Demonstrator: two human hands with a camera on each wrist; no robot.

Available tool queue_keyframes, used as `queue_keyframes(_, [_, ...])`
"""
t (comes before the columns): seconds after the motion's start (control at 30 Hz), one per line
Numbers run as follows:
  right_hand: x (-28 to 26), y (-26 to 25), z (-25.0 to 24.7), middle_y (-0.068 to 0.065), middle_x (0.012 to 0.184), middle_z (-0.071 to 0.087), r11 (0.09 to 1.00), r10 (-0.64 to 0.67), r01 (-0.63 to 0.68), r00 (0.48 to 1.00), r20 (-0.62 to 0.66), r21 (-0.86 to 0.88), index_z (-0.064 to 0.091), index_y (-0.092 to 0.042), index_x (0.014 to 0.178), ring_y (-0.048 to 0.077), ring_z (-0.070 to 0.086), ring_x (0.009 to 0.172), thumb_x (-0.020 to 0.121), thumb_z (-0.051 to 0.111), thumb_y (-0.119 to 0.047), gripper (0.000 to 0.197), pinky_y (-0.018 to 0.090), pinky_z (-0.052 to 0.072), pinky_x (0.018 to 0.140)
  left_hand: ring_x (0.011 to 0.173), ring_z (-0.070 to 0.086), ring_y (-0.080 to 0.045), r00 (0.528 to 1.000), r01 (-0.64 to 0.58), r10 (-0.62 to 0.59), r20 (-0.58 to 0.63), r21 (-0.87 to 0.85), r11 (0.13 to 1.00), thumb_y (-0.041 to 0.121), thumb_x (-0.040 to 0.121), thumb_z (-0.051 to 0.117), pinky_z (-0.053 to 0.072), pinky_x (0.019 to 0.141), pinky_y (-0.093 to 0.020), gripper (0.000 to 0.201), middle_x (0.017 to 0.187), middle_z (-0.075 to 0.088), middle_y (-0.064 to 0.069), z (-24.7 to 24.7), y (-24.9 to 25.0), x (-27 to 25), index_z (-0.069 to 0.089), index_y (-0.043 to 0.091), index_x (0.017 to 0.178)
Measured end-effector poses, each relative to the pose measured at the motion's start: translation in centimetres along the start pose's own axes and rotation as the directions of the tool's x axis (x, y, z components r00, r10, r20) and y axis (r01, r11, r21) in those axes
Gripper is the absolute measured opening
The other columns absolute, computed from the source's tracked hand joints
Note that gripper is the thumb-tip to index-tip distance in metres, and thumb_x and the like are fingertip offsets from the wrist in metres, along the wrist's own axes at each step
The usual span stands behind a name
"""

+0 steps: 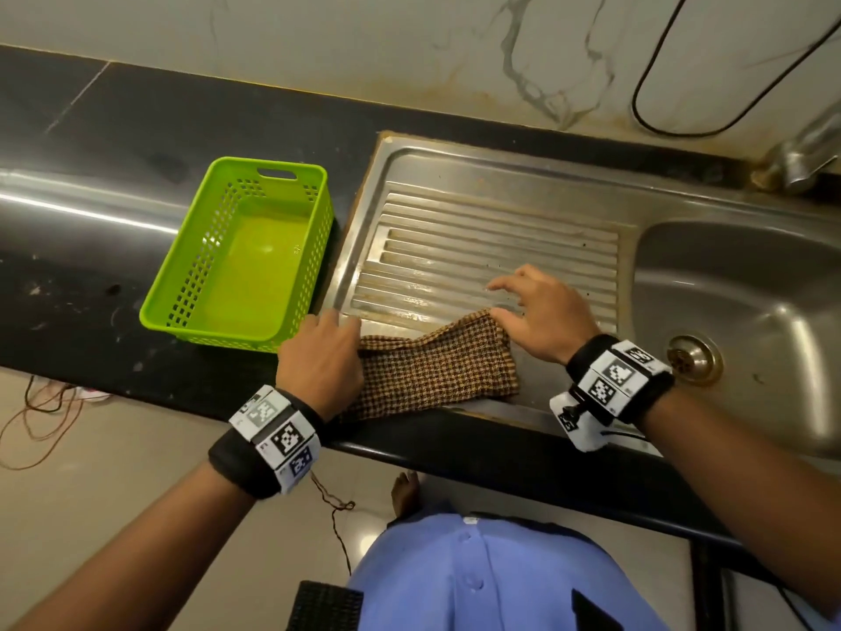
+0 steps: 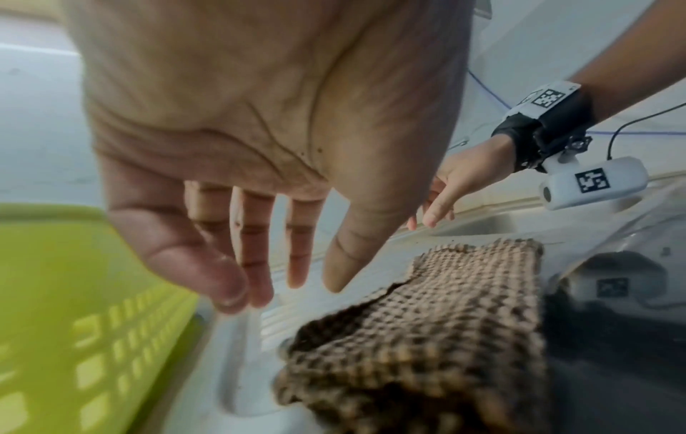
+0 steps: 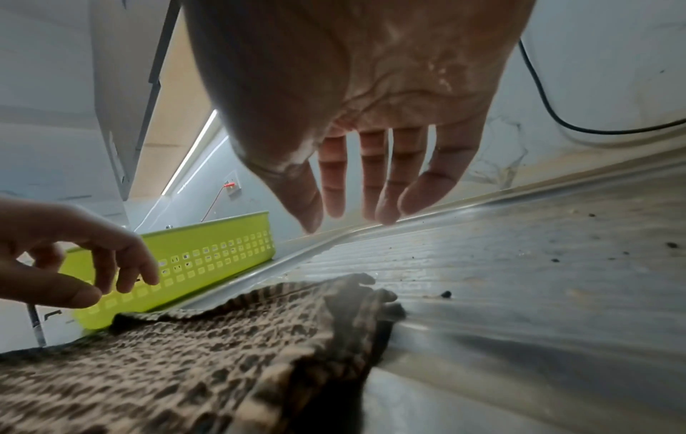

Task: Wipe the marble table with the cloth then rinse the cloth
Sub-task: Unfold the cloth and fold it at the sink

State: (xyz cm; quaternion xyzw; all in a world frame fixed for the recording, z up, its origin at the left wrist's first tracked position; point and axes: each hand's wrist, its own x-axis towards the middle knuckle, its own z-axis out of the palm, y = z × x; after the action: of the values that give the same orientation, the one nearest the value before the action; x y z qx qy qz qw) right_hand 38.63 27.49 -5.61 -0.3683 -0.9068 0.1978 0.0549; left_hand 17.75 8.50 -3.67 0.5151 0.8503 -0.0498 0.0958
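A brown checked cloth (image 1: 432, 364) lies folded on the near edge of the steel sink's ribbed drainboard (image 1: 478, 239). My left hand (image 1: 321, 352) hovers over the cloth's left end with fingers straight and relaxed, holding nothing; its fingers (image 2: 297, 252) hang above the drainboard. My right hand (image 1: 537, 311) is spread over the cloth's right end, fingers (image 3: 371, 182) straight and off the fabric. The cloth (image 2: 445, 337) (image 3: 185, 352) lies flat under both hands. The dark marble counter (image 1: 91, 129) stretches to the left.
A green plastic basket (image 1: 241, 252) stands on the counter just left of the drainboard. The sink basin (image 1: 737, 321) with its drain (image 1: 694, 357) is to the right, the tap (image 1: 805, 152) behind it. A black cable (image 1: 660, 84) hangs on the marble wall.
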Motion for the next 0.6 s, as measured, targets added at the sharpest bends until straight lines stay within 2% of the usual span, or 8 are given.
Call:
queue_keyframes(0.1, [-1.3, -0.1, 0.1, -0.009, 0.093, 0.064, 1.0, 0.012, -0.012, 1.0, 0.0, 0.004, 0.068, -0.026, 0.108, 0.009, 0.056, 0.08, 0.091, 0.061, -0.035, 0.02, 0.024, 0.034, 0.065, 0.102, 0.051, -0.021, 0.988, -0.151, 0.149, -0.036, -0.047, 0.987, 0.025, 0.092, 0.05, 0.05, 0.073, -0.034, 0.024, 0.113, 0.054, -0.002, 0.5, 1.1, -1.0, 0.053, 0.022, 0.115])
queue_keyframes(0.17, [-2.1, -0.5, 0.5, -0.008, 0.099, 0.065, 1.0, 0.001, -0.001, 0.998, 0.056, 0.012, 0.066, -0.027, 0.115, 0.011, 0.058, 0.087, 0.091, 0.061, -0.035, 0.026, 0.024, 0.035, 0.07, 0.099, 0.053, -0.02, 0.975, -0.216, 0.219, 0.028, -0.089, 0.972, 0.028, 0.093, 0.05, 0.052, 0.073, -0.034, 0.024, 0.112, 0.054, 0.001, 1.3, 1.6, -1.0, 0.053, 0.025, 0.116])
queue_keyframes(0.27, [-2.9, -0.9, 1.5, -0.003, 0.121, 0.059, 1.0, 0.004, 0.0, 0.981, 0.195, -0.02, 0.056, -0.026, 0.134, 0.019, 0.056, 0.108, 0.09, 0.059, -0.036, 0.044, 0.031, 0.043, 0.084, 0.104, 0.053, -0.022, 0.979, -0.156, 0.169, 0.112, -0.122, 0.98, 0.035, 0.092, 0.05, 0.052, 0.079, -0.038, 0.034, 0.119, 0.052, -0.002, 2.3, 1.5, -0.5, 0.046, 0.026, 0.125])
queue_keyframes(0.33, [-3.2, -1.0, 1.9, -0.002, 0.126, 0.052, 0.998, 0.033, -0.019, 0.97, 0.241, -0.06, 0.049, -0.028, 0.139, 0.022, 0.054, 0.11, 0.09, 0.058, -0.038, 0.052, 0.036, 0.047, 0.088, 0.109, 0.052, -0.023, 0.98, -0.126, 0.146, 0.136, -0.146, 0.981, 0.039, 0.09, 0.053, 0.052, 0.082, -0.038, 0.044, 0.124, 0.048, -0.003, 2.5, 1.3, -0.1, 0.04, 0.026, 0.13])
queue_keyframes(0.47, [-3.6, -1.1, 1.9, 0.0, 0.122, 0.047, 0.995, 0.082, -0.066, 0.974, 0.211, -0.081, 0.043, -0.028, 0.143, 0.022, 0.056, 0.103, 0.089, 0.059, -0.043, 0.058, 0.033, 0.046, 0.079, 0.121, 0.049, -0.025, 0.971, -0.105, 0.131, 0.198, -0.137, 0.985, 0.046, 0.086, 0.058, 0.05, 0.089, -0.04, 0.073, 0.137, 0.039, -0.006, 2.5, 0.7, 0.7, 0.024, 0.027, 0.147])
queue_keyframes(0.6, [-4.5, -1.2, 1.6, 0.0, 0.117, 0.052, 0.991, 0.105, -0.086, 0.974, 0.201, -0.102, 0.044, -0.028, 0.139, 0.022, 0.058, 0.098, 0.089, 0.057, -0.046, 0.055, 0.031, 0.045, 0.074, 0.12, 0.048, -0.025, 0.955, -0.118, 0.137, 0.265, -0.087, 0.989, 0.051, 0.082, 0.059, 0.051, 0.09, -0.041, 0.074, 0.137, 0.036, -0.005, 1.9, 1.0, 1.5, 0.027, 0.029, 0.145])
